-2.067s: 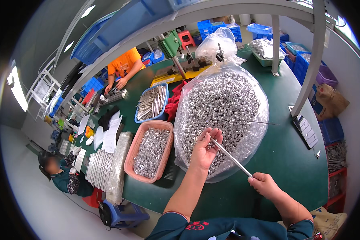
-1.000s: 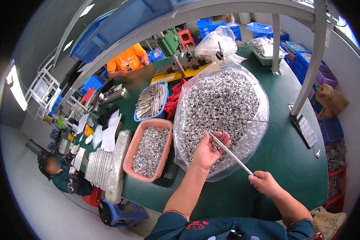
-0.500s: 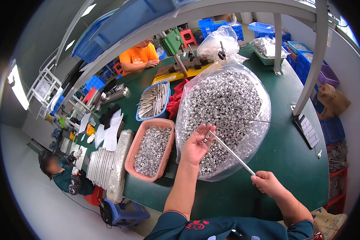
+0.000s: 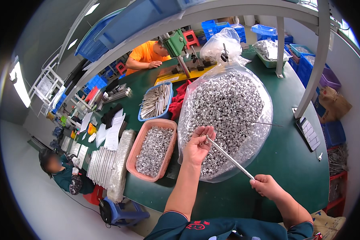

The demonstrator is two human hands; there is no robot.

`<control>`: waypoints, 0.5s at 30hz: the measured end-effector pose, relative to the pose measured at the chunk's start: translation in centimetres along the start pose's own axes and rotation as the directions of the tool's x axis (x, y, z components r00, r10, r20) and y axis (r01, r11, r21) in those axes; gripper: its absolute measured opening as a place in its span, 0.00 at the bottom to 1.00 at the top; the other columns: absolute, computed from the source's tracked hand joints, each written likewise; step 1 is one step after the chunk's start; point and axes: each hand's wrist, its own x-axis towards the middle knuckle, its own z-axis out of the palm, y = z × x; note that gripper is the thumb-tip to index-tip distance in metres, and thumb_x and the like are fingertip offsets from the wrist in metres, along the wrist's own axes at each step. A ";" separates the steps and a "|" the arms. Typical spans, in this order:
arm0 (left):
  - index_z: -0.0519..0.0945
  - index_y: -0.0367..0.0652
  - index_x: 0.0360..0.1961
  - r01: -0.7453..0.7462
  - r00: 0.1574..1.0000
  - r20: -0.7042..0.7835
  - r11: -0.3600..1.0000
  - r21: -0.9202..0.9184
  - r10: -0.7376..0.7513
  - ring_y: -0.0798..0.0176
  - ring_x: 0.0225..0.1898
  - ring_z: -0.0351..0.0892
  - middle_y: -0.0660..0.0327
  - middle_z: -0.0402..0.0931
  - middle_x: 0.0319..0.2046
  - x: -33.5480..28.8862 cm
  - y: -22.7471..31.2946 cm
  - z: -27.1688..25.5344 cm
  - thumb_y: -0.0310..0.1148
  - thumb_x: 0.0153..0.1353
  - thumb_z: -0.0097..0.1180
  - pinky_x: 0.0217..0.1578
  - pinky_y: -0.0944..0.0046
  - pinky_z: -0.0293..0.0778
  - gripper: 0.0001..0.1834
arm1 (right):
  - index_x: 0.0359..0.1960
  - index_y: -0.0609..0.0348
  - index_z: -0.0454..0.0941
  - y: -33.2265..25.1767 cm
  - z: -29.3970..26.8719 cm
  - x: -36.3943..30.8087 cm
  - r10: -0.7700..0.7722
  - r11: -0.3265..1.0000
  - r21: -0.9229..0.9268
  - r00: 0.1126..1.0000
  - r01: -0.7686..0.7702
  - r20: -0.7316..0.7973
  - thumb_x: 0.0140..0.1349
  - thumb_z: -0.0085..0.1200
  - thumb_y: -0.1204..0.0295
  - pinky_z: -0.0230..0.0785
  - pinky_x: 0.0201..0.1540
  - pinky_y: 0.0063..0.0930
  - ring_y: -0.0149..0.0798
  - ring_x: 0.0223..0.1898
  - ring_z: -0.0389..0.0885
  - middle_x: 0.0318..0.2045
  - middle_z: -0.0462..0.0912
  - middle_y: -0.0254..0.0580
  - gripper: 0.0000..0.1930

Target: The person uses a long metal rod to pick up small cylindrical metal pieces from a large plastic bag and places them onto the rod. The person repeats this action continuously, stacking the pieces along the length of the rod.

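Note:
My right hand [image 4: 267,186] pinches the near end of a thin silvery metal rod [image 4: 231,158], which slants up and left. The rod's far end meets the fingers of my left hand [image 4: 198,148]. This hand is palm up with curled fingers, cupping a few small metal sleeves, partly hidden. Both hands are over the near part of a big clear plastic bag [image 4: 264,134], which lies open and is heaped with small metal sleeves [image 4: 228,98]. A thin dark rod [image 4: 274,124] sticks out of the heap to the right.
Left of the bag stand a pink basket [image 4: 171,160] of small metal parts and a blue tray [image 4: 139,113] of metal rods. A green press [image 4: 175,43] and shelf post [image 4: 311,76] rise behind. A phone-like device [image 4: 308,134] lies right. Two co-workers sit across and left.
My left fingers have curled in more around the sleeves and the rod's far end. The rod and my right hand have shifted slightly down and left. The co-worker opposite leans lower.

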 end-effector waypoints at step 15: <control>0.77 0.33 0.41 0.016 0.997 -0.068 0.998 -0.065 -0.020 0.46 0.53 0.77 0.44 0.78 0.45 0.4 -1.2 -0.8 0.16 0.61 0.44 0.59 0.45 0.71 0.11 | 0.26 0.60 0.74 0.3 0.6 0.1 -0.086 0.992 -0.101 0.994 0.079 -0.065 0.66 0.52 0.61 0.55 0.21 0.19 0.20 0.19 0.62 0.18 0.67 0.26 0.15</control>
